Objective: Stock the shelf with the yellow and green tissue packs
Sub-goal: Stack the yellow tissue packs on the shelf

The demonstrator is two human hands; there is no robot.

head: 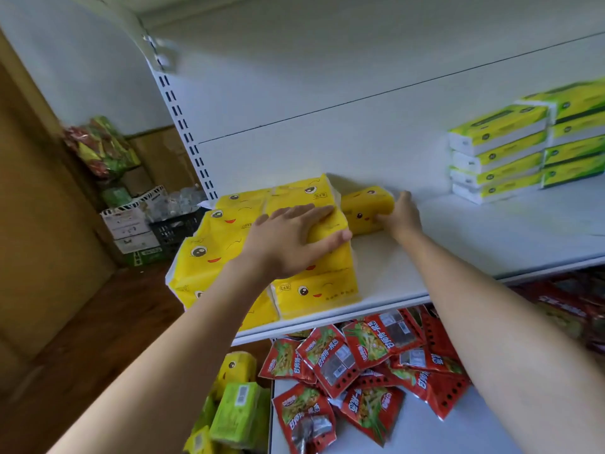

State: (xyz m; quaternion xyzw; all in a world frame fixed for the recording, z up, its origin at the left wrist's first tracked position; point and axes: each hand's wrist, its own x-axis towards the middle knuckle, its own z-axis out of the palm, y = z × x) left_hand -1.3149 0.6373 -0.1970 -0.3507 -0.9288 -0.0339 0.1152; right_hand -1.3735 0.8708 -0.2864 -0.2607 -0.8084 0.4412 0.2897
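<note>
On the white shelf, the left hand clasps the top of the bundle of yellow tissue packs between fingers and thumb. The right hand grips the end of a single yellow tissue pack near the back panel. Green tissue packs sit stacked well apart to the right, and red snack packets lie on the shelf below.

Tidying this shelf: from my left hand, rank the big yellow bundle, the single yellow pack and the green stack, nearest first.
1. The big yellow bundle, under the left hand.
2. The single yellow pack, just right of it.
3. The green stack, far right.
</note>
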